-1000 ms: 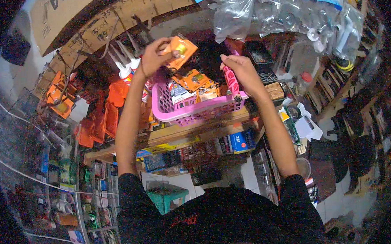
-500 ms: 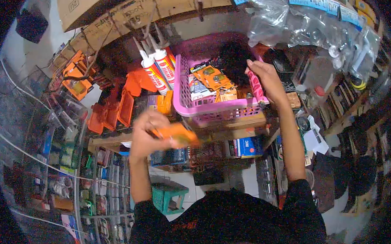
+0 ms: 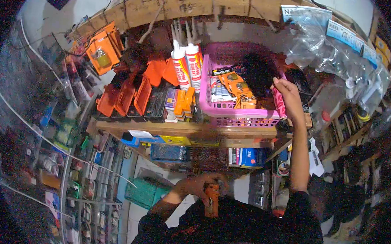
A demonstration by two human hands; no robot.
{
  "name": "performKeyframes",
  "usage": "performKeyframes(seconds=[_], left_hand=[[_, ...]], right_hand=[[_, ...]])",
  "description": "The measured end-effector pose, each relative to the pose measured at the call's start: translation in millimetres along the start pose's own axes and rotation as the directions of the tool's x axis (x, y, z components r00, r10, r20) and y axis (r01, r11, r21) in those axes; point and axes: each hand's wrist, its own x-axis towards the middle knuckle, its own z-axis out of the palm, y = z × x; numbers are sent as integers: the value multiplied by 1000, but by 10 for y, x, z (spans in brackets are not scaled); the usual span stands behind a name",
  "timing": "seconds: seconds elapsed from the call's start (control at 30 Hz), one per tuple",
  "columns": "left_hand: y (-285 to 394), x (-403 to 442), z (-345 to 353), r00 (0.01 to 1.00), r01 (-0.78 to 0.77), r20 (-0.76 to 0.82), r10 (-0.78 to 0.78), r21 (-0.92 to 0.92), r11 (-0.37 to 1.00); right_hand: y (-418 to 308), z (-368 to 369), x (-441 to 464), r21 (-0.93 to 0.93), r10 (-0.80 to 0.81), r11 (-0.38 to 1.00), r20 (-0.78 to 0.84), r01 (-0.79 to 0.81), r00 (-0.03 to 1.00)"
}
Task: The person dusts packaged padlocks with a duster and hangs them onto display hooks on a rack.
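Close to my chest, my left hand (image 3: 199,185) is closed on an orange package (image 3: 211,201), with dark marks near its top. My right hand (image 3: 290,95) is at the right rim of a pink plastic basket (image 3: 238,112), its fingers closed on a pink-and-red patterned piece (image 3: 279,103) whose kind I cannot make out. Inside the basket lie several orange carded packs (image 3: 236,86), a white pack (image 3: 220,92) and a dark, shadowed mass (image 3: 255,70).
White sealant tubes (image 3: 180,67) stand left of the basket, beside orange boxes (image 3: 185,104) and open orange bins (image 3: 125,98). Clear plastic bags (image 3: 327,54) hang at the upper right. Under the wooden shelf (image 3: 168,128) are a blue 3M box (image 3: 252,157) and a green stool (image 3: 145,192).
My left hand has drawn the orange package down and right, toward my chest. My right hand stays at the basket rim. The whole view has shifted, with the shelf appearing further right.
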Motion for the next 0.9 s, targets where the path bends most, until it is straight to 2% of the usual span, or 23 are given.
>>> performKeyframes(seconds=[0.07, 0.17, 0.2, 0.23, 0.3, 0.43, 0.47, 0.57, 0.6, 0.67, 0.7, 0.73, 0.77, 0.83, 0.9], left_hand=[[90, -71, 103, 978, 198, -22, -210, -242, 950], [131, -88, 293, 973, 57, -178, -144, -421, 905], [64, -96, 344, 977, 4, -185, -109, -492, 870], [-18, -107, 388, 978, -46, -193, -77, -561, 827], [-180, -150, 489, 982, -123, -187, -11, -686, 717], [-436, -275, 720, 997, -70, -77, 5, -881, 468], [-482, -281, 762, 998, -53, -58, 1, -912, 407], [-566, -239, 842, 997, -65, -70, -15, -969, 240], [-582, -220, 845, 994, -96, -102, -25, -978, 182], [-571, -203, 791, 976, -209, -214, -48, -974, 89], [-561, -202, 746, 958, -276, -279, -62, -960, 52], [-514, -223, 665, 937, -340, -343, -67, -939, 49], [-448, -251, 575, 912, -400, -404, -70, -914, 72], [-239, -389, 329, 873, -479, -486, -40, -869, 122], [-175, -557, 107, 726, -656, -686, -41, -710, 258]], right_hand=[[-93, 25, -35, -31, 33, 999, 5, -33, 999], [-49, 0, -22, -81, -17, 996, 35, 20, 999], [-31, 2, -9, -107, -31, 994, 34, 35, 999], [-55, 13, -12, -121, 22, 993, 35, -18, 999], [-42, 29, -10, -134, -27, 990, 38, 32, 999], [59, -57, 45, -145, -17, 989, 102, 32, 995], [50, -46, 41, -126, -4, 992, 70, 12, 998], [70, -87, 40, -115, 71, 991, 7, -69, 997], [161, -129, 90, -91, 10, 996, 34, -7, 999], [-23, -51, -4, -23, 71, 997, -40, -72, 997], [34, -79, -6, 9, 20, 1000, -63, -19, 998], [181, -208, 27, 110, 48, 993, -71, -40, 996], [438, -415, 169, -74, -11, 997, -114, 2, 993], [408, -344, 159, -296, -35, 955, -189, -23, 981], [-298, 9, -297, -374, 34, 917, -270, -137, 962]])
